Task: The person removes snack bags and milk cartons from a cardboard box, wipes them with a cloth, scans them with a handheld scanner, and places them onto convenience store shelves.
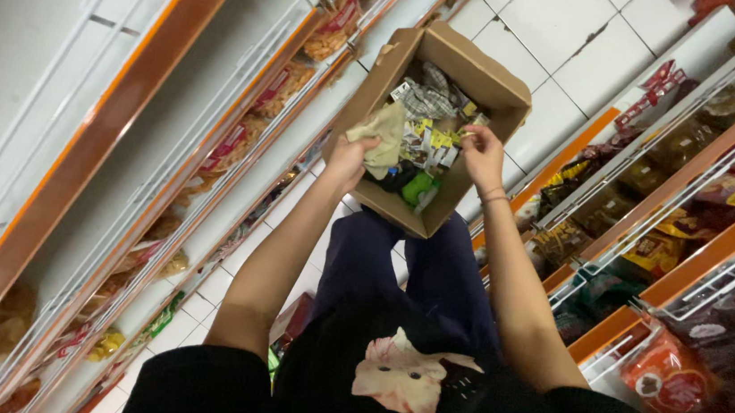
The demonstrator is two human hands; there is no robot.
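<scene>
- An open brown corrugated cardboard box (479, 74) with plain matte walls and its flaps folded out rests on the person's lap, over dark blue trousers (397, 272).
- The box is packed with small crinkled sachets and packets (427, 145) in white, yellow and black, a bright green packet (419, 187), a grey checked cloth (427, 100) and a soft, rumpled beige cloth (386, 136).
- The left hand (349, 162) lies at the near left edge of the box; its grip is closed on the lower end of the beige cloth, which drapes limply above the fingers.
- The right hand (482, 155) is at the right wall of the box, fingertips pressed together and pinching a small yellow-and-white sachet (461, 136) at the top of the pile.
- Both hands sit inside the box rim, the sachet pile between them.
- A thin band (494, 196) circles the right wrist.
- On both sides run white wire-fronted shelves with orange edges (127, 94), holding glossy snack bags in reds, yellows and browns.
- Below is a floor of glossy white square tiles (546, 35).
</scene>
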